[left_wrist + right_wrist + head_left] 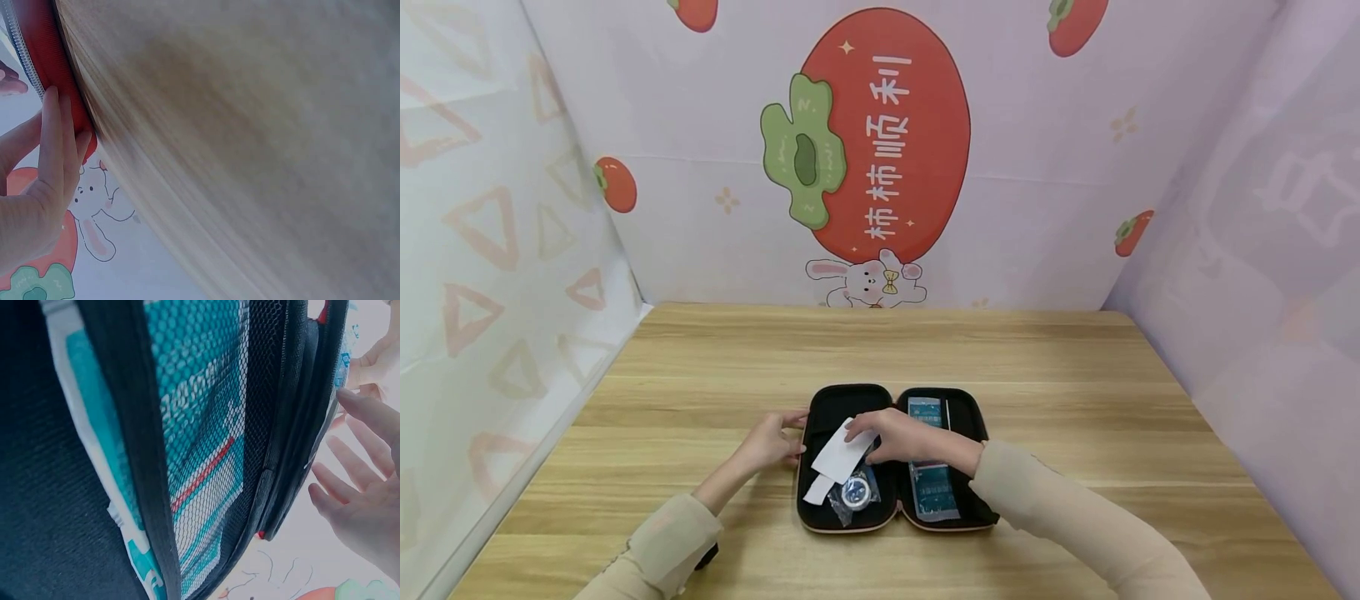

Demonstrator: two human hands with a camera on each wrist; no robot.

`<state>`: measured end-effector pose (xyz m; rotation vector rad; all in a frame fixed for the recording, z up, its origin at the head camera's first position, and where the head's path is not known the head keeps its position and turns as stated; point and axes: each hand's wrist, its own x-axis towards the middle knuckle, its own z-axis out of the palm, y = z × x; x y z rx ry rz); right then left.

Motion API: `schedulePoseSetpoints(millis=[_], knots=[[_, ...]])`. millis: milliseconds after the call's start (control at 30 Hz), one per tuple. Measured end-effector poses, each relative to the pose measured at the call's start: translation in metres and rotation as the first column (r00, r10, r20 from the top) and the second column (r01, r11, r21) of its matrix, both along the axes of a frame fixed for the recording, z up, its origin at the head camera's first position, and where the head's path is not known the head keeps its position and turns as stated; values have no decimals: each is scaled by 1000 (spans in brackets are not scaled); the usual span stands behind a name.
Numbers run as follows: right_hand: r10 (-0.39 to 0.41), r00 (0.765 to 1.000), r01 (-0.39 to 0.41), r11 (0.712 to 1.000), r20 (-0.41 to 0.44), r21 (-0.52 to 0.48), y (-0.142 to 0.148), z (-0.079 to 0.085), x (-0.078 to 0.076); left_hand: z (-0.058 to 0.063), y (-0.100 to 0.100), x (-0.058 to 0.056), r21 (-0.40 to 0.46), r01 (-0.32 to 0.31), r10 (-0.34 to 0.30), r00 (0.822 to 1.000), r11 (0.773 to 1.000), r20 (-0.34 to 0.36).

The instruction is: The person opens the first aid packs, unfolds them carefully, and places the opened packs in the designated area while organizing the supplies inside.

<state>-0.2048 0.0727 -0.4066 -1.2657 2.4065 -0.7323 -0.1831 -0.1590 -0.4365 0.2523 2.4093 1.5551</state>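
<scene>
left hand (771, 440) has straight fingers against a red, black-lined zip case (838, 402), right hand (898, 435) is loosely spread over the flat white papery piece (835, 460) in the case's left half

Below frame centre, the case (842, 400) lies on the table (700, 367), paper (837, 457) and round item (856, 493) in its left half, packets (935, 498) in its right. Your left hand (770, 442) meets its left edge; your right hand (898, 435) is over the paper.

And there's one left hand (771, 440), one right hand (898, 436), one case (847, 403)! One disc (856, 493), at least one white slip (837, 460), at least one teal packet (935, 497)! One table (1075, 392), two sleeves (1052, 504), one printed rabbit (867, 283), five persimmons (917, 100)!
</scene>
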Motion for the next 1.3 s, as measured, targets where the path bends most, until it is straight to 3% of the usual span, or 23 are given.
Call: schedulePoseSetpoints(millis=[367,733,1133,1300], knots=[[55,997,-54,998,-51,37,-8,-7,-1,0,0,1,-5,2,-2,1000,1000,-14],[48,994,-44,998,-100,43,-10,-7,2,-1,0,0,7,9,-9,1000,1000,-20],[-77,987,70,996,-143,-51,-6,-7,4,-1,0,0,16,13,-13,1000,1000,-11],[-90,985,82,995,-149,-60,-5,-7,3,-2,0,0,16,14,-14,1000,1000,-4]])
